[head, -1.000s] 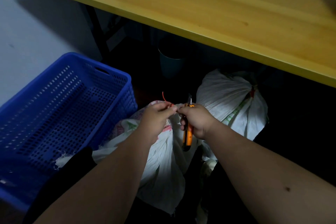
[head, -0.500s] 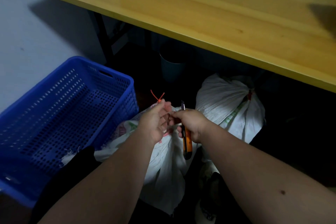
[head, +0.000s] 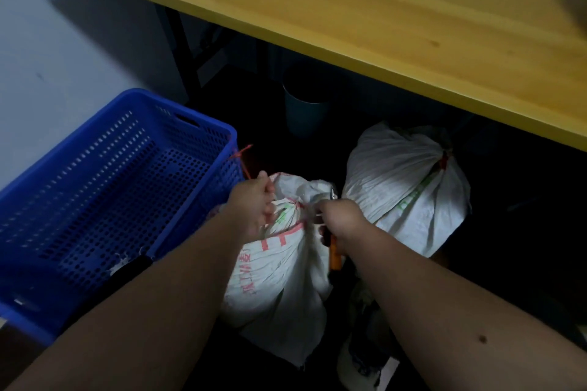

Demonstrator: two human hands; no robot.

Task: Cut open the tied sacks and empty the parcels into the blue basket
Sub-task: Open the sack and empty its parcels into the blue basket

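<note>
The left hand pinches a red tie between curled fingers; the tie sticks up from the hand in front of the near right corner of the blue basket. The right hand is curled round an orange-handled cutter, whose handle hangs below the fist and whose metal tip shows just above it, and its fingertips also pinch the cloth at the neck of the near sack. That white sack, printed in red and green, stands on the dark floor just right of the basket, touching its side, between the two forearms. Its neck is bunched between the hands. A second sack stands behind and to the right, its neck tied with a red tie. It lies under the front edge of the yellow counter. A dark bin stands farther back under the counter. The basket holds a few white scraps near its front wall.
</note>
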